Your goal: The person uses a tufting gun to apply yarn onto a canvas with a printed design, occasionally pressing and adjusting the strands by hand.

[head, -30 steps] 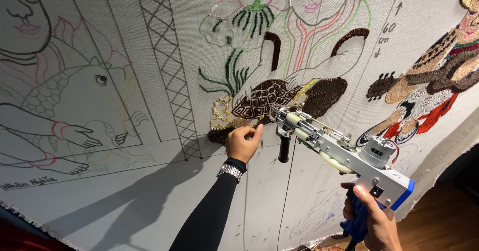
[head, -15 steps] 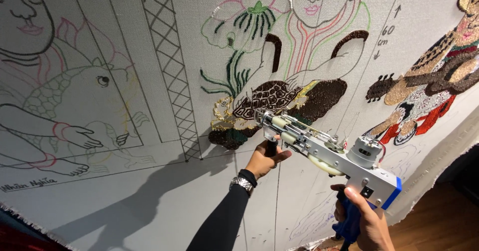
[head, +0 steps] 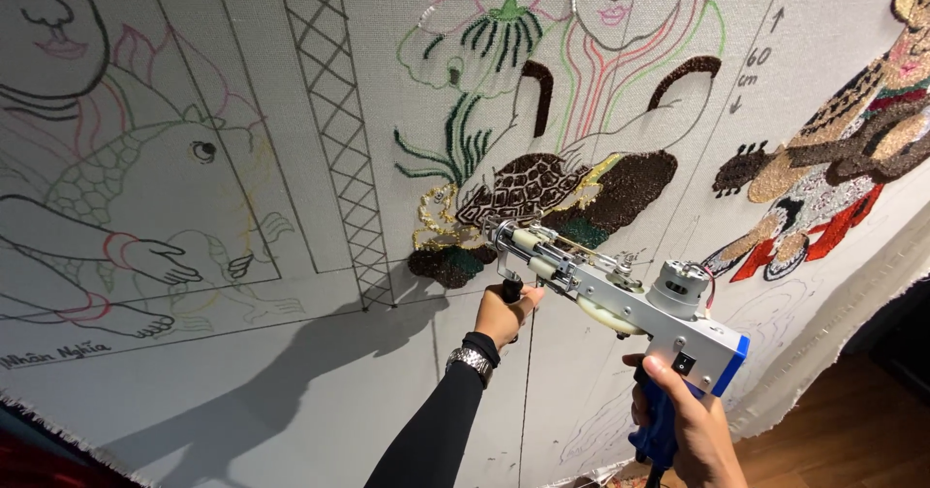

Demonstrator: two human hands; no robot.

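Observation:
A grey and white tufting gun (head: 620, 299) with a blue rear edge points its needle at the stretched white cloth (head: 242, 372), near the dark brown tufted turtle patch (head: 528, 188). My right hand (head: 678, 425) grips the gun's blue rear handle at the lower right. My left hand (head: 506, 312), in a black sleeve with a metal wristwatch (head: 472, 360), is closed around the gun's black front handle below the needle end.
The cloth carries line drawings of figures, a fish (head: 136, 173) and a lattice column (head: 334, 129), with tufted coloured areas at the right (head: 833, 188). The cloth's frayed bottom edge and wooden floor (head: 852, 420) show at the lower right.
My left hand moved from the cloth surface down to the gun's front handle. The gun shifted slightly left and down, staying aimed at the turtle patch.

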